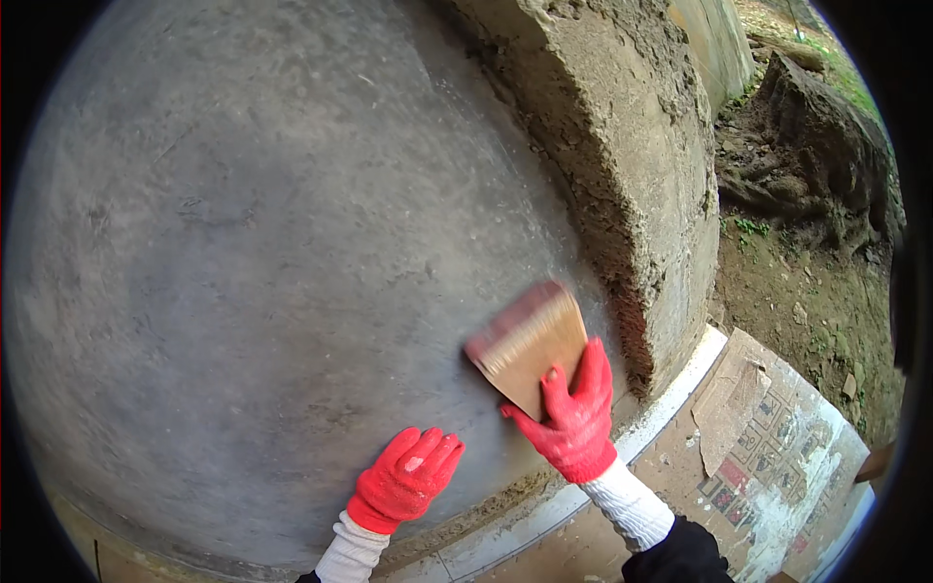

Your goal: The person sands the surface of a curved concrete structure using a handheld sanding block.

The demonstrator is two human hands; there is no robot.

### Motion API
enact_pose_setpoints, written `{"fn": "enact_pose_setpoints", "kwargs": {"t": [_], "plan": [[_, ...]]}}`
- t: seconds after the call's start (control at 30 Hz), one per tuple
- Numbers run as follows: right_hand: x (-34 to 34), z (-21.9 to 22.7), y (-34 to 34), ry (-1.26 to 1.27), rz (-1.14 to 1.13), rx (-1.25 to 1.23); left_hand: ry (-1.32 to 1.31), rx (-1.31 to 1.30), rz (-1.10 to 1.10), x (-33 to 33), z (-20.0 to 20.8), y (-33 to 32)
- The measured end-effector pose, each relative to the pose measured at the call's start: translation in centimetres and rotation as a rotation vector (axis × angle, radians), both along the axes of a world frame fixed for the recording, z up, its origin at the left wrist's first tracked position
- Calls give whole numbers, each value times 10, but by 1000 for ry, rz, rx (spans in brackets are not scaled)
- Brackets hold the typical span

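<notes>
My right hand (573,413), in a red coated glove, grips a sanding block (530,348) by its lower right end. The block has a flat tan side and a dark reddish-brown strip along its far edge; motion blurs it slightly. It lies against the smooth grey cement wall (292,253), close to the wall's right side. To the lower left is my left hand (403,478), gloved in red too. Its fingers are stretched out side by side at the wall's surface, and nothing shows in them. Whether its palm presses on the wall is hidden.
A rough concrete pillar (622,146) juts out right of the smooth wall. Below runs a white tiled ledge (496,537). Torn, paint-spattered cardboard (777,457) covers the floor at lower right. Beyond are bare soil (792,311) and a dark tree stump (816,146).
</notes>
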State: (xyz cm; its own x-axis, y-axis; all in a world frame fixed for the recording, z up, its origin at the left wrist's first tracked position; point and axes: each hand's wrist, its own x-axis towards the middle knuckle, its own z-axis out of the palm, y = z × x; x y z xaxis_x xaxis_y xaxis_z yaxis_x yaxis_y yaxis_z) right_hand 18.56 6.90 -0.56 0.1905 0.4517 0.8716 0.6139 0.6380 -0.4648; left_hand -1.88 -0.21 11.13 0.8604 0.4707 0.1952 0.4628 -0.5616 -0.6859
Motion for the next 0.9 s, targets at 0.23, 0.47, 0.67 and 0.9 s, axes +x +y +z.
{"fn": "enact_pose_setpoints", "kwargs": {"t": [0.23,0.47,0.67,0.9], "plan": [[-3,69,9,114,88,103,-27,20,12,-12,-1,-4],[-12,-121,-17,-1,10,-40,1,-12,1,-2,-3,2],[3,71,10,58,53,70,-23,-2,20,-8,-3,-2],[-6,9,1,93,43,82,-27,6,-17,-8,-3,2]]}}
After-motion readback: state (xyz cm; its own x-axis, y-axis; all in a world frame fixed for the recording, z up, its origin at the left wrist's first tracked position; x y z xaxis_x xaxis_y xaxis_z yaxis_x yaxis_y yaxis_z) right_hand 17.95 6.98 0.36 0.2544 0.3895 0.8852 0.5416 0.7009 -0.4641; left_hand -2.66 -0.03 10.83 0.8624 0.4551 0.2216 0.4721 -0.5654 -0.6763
